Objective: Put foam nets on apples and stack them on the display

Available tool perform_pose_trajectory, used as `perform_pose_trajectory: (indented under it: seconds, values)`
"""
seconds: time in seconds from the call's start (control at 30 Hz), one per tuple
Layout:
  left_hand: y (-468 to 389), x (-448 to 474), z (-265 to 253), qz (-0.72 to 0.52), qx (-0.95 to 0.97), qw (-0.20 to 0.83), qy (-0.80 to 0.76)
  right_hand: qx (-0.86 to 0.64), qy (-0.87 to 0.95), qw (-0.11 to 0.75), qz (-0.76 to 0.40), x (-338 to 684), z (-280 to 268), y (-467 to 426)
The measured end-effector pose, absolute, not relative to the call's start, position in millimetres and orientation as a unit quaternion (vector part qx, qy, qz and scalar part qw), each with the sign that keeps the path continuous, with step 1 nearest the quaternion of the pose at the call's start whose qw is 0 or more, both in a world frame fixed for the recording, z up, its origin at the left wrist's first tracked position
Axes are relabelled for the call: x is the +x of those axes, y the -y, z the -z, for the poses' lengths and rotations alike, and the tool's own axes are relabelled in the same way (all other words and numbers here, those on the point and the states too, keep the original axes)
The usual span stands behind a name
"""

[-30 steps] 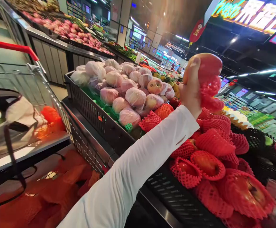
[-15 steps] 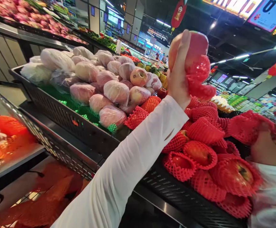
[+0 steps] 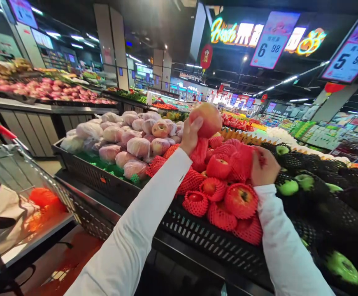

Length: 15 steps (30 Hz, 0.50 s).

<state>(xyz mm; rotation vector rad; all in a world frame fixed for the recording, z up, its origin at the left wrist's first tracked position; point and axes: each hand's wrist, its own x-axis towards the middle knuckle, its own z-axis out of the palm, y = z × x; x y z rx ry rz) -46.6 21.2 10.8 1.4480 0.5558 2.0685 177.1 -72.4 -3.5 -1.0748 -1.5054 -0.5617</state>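
My left hand [image 3: 189,139] is closed around a bare red-and-yellow apple [image 3: 210,119], raised above the apple display. Just under that apple is a crumpled red foam net [image 3: 200,153]; whether my left hand also grips it is unclear. My right hand [image 3: 264,167], fingers curled, pinches another red foam net sleeve [image 3: 241,162] over the pile. Below both hands, red apples [image 3: 242,198] in red foam nets fill the front of a black crate [image 3: 210,236].
Plastic-wrapped apples [image 3: 138,146] fill the crate's left part. Green apples [image 3: 342,267] in black nets lie at right. A shopping cart [image 3: 0,130] with a bag and orange netting stands at left. Onions [image 3: 58,88] are piled behind, and price signs [image 3: 274,39] hang overhead.
The view has turned and pulled back. My left hand has lowered with the apple, and my right hand has come inward with the foam net, nearer to the left.
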Motion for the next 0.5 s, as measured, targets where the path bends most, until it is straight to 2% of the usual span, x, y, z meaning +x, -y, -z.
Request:
perform_pose_trajectory:
  seconds: [0.13, 0.2, 0.27, 0.4, 0.5]
  values:
    - [13, -8, -28, -0.764, 0.580, 0.246, -0.138, -0.434, 0.653, 0.591, 0.190, 174, 2, 76]
    - [25, 14, -29, -0.763, 0.576, 0.266, -0.126, -0.401, 0.667, 0.602, 0.176, 176, 1, 81]
    - [26, 29, -18, -0.765, 0.549, 0.313, -0.121, -0.350, 0.725, 0.578, 0.132, 176, 0, 87]
    - [3, 31, 13, -0.759, 0.504, 0.396, -0.114, -0.288, 0.838, 0.463, -0.004, 171, 4, 91]
    - [-10, 26, 23, -0.733, 0.502, 0.445, -0.111, -0.295, 0.828, 0.475, -0.031, 166, 7, 90]
